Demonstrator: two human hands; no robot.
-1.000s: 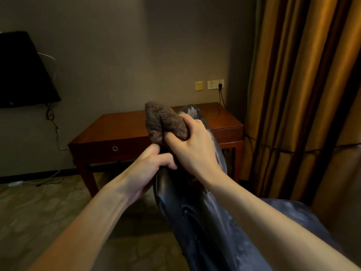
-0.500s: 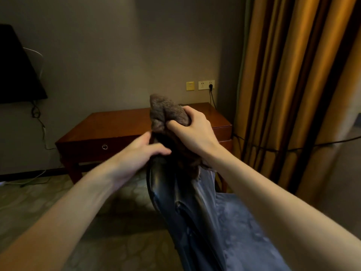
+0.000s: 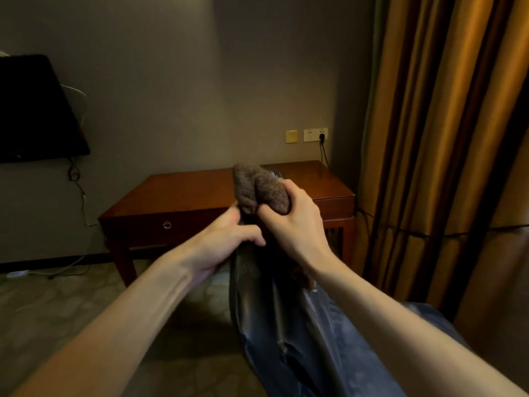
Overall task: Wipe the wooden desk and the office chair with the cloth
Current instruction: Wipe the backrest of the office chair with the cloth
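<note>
TV, far left: flat black panel, matte, mounted on the grey wall. Thin cables hang from under it and run down the wall to the floor, which is carpet with a faint blotchy pattern.

Counter: red-brown wood, smooth semi-gloss top, rectangular, square legs, set against the wall. One drawer in the front rail, closed, with a round metal ring pull. Contents hidden.

Left hand: clenched on the chair's top edge from the left side, thumb laid across the back. Fingertips are blurred and sit right at the cloth's lower edge.

Cloth: brown, nubby looped pile, bunched into two rounded lobes. It sits on top of the chair back, overlapping the counter in view.

Right hand: grasping the cloth, thumb and fingers dug into the bunch, holding it on the back's top edge.

Chair: dark leather-like back, glossy, creased, with a seam down it and its narrow edge toward the camera. Bluish sheen on the right face and on the padded part lower right.

On the wall above the counter's right rear corner: a square yellow plate, and just beside it a white socket with a black plug in it. The cord drops behind the counter.

Curtain, far right: heavy gold-brown fabric, deep vertical pleats with dark stripes, slight sheen. A thin dark cord crosses it about halfway down.
</note>
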